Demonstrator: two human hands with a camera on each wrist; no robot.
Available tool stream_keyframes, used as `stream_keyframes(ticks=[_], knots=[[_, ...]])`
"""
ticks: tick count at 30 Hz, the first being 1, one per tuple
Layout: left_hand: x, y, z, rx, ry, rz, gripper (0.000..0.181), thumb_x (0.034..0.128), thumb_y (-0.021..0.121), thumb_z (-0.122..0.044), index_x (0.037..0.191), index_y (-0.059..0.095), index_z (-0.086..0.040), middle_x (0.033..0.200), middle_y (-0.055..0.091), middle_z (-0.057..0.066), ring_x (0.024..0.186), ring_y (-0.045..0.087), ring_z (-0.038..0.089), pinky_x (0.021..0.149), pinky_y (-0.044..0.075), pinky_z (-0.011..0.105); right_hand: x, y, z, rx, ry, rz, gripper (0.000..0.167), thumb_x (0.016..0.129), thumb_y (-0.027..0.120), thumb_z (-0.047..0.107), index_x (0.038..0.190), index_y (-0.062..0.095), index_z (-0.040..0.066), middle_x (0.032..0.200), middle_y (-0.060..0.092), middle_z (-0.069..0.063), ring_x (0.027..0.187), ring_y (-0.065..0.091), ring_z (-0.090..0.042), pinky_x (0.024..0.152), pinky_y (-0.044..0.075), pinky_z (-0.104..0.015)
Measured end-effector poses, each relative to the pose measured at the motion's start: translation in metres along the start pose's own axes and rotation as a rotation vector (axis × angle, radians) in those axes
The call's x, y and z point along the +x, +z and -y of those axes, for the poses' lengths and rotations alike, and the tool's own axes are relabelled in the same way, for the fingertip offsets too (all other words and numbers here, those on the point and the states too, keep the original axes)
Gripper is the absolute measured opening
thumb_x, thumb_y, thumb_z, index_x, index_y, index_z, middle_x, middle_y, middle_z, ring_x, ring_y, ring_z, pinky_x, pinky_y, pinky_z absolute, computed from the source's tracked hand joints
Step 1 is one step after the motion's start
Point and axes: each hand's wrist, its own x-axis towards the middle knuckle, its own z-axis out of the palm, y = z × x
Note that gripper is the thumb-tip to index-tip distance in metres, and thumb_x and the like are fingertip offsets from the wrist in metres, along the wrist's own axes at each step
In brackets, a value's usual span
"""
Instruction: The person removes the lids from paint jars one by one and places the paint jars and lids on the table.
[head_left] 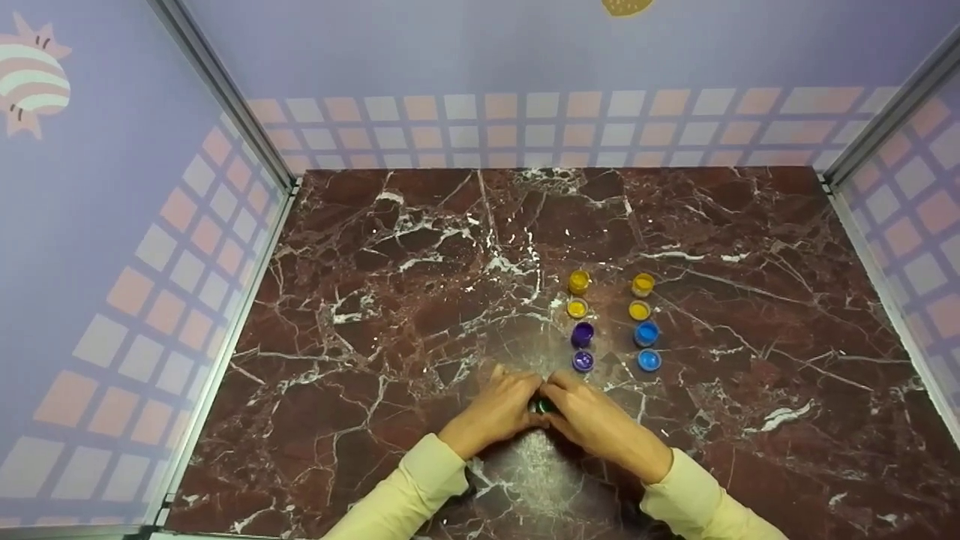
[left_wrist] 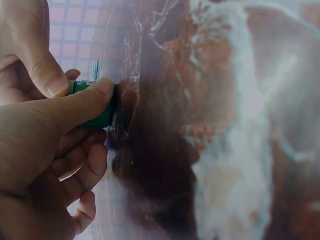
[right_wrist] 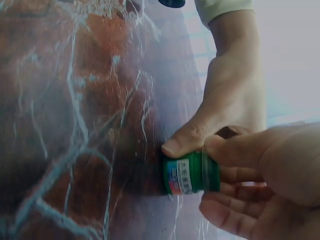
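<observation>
Both hands meet over a small green paint jar (right_wrist: pixel 181 176) near the front of the table, and in the head view they largely cover it. The left hand (head_left: pixel 504 403) grips the jar's body, its thumb pressed along the green side in the left wrist view. At the other end, the right hand (head_left: pixel 592 416) pinches the lid (right_wrist: pixel 213 174) between thumb and fingers. A printed label shows on the jar in the right wrist view. The lid still sits on the jar.
Beyond the hands stand two yellow jars (head_left: pixel 578 283), a purple jar (head_left: pixel 583 334) and a blue jar (head_left: pixel 646 334), all uncapped. Matching lids, such as the purple lid (head_left: pixel 583 361) and blue lid (head_left: pixel 649 361), lie before them. Patterned panels (head_left: pixel 480 127) enclose the marbled table (head_left: pixel 360 450).
</observation>
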Motion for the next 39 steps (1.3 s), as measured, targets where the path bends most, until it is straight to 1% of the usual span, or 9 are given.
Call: stream_keyframes(ticks=[4,10,17,20,24,29,33,36,39], knots=[[-0.001,-0.001,0.0,-0.015,-0.014,0.014,0.041,0.0826,0.085,-0.036,0.113,0.069,-0.012,0.109,0.073,-0.001,0.1,0.069,0.017,0.09,0.038,0.035,0.0,-0.002,-0.004,0.012,-0.07,0.026,0.03,0.087,0.079,0.003,0.115,0.07,0.0,0.11,0.062,-0.008,0.096,0.064,-0.021,0.084,0.056,-0.036],[0.0,0.0,0.001,-0.013,-0.026,0.013,0.036,0.0807,0.087,-0.035,0.105,0.07,-0.014,0.099,0.072,-0.003,0.093,0.069,0.016,0.087,0.039,0.036,-0.001,-0.004,-0.008,0.051,-0.116,0.061,0.03,0.085,0.078,-0.002,0.114,0.072,0.004,0.115,0.064,-0.006,0.105,0.061,-0.021,0.091,0.054,-0.036],[0.001,-0.001,0.001,-0.005,-0.031,0.021,0.034,0.0755,0.09,-0.033,0.097,0.071,-0.016,0.091,0.069,-0.005,0.086,0.067,0.016,0.085,0.038,0.034,0.001,-0.003,-0.012,0.058,-0.256,-0.015,0.032,0.078,0.076,-0.011,0.104,0.078,0.008,0.111,0.072,-0.001,0.096,0.06,-0.021,0.087,0.052,-0.036],[0.001,-0.001,0.001,0.003,-0.032,0.025,0.034,0.0758,0.09,-0.034,0.096,0.07,-0.016,0.092,0.069,-0.005,0.086,0.067,0.016,0.085,0.038,0.035,0.001,-0.006,-0.013,0.071,-0.257,-0.019,0.033,0.076,0.076,-0.009,0.104,0.079,0.009,0.114,0.073,-0.002,0.1,0.062,-0.023,0.089,0.052,-0.039],[0.002,-0.001,0.001,0.005,-0.029,0.025,0.036,0.0767,0.09,-0.037,0.099,0.071,-0.015,0.093,0.071,-0.005,0.088,0.068,0.017,0.085,0.039,0.035,-0.002,-0.01,-0.014,0.137,-0.176,-0.033,0.029,0.08,0.079,-0.002,0.108,0.079,0.007,0.118,0.074,-0.005,0.109,0.065,-0.026,0.096,0.052,-0.044],[0.002,0.0,0.001,-0.013,-0.027,0.02,0.041,0.0757,0.09,-0.036,0.106,0.072,-0.015,0.098,0.072,-0.005,0.089,0.068,0.015,0.085,0.038,0.032,0.0,-0.01,-0.012,0.214,0.02,-0.204,0.019,0.084,0.077,-0.005,0.101,0.076,0.003,0.101,0.075,-0.007,0.093,0.07,-0.021,0.082,0.058,-0.037],[0.002,0.001,0.001,-0.04,-0.033,0.014,0.042,0.0735,0.092,-0.035,0.105,0.073,-0.015,0.099,0.073,-0.006,0.091,0.068,0.014,0.086,0.038,0.032,0.003,-0.006,-0.007,0.178,0.217,-0.32,0.012,0.084,0.078,-0.006,0.094,0.073,0.0,0.087,0.071,-0.007,0.076,0.068,-0.019,0.068,0.057,-0.034],[0.002,0.003,0.001,-0.046,-0.04,0.009,0.04,0.073,0.093,-0.033,0.102,0.073,-0.014,0.098,0.073,-0.006,0.091,0.067,0.014,0.086,0.038,0.032,0.006,-0.003,-0.003,0.12,0.319,-0.329,0.01,0.085,0.079,-0.003,0.093,0.072,-0.002,0.08,0.068,-0.008,0.069,0.065,-0.02,0.062,0.055,-0.035],[0.002,0.003,0.002,-0.039,-0.04,0.002,0.04,0.0727,0.093,-0.033,0.101,0.072,-0.014,0.097,0.073,-0.006,0.09,0.067,0.014,0.085,0.038,0.032,0.008,-0.001,0.003,0.06,0.363,-0.304,0.012,0.085,0.079,0.001,0.092,0.07,-0.003,0.076,0.068,-0.011,0.066,0.065,-0.024,0.059,0.054,-0.039]])
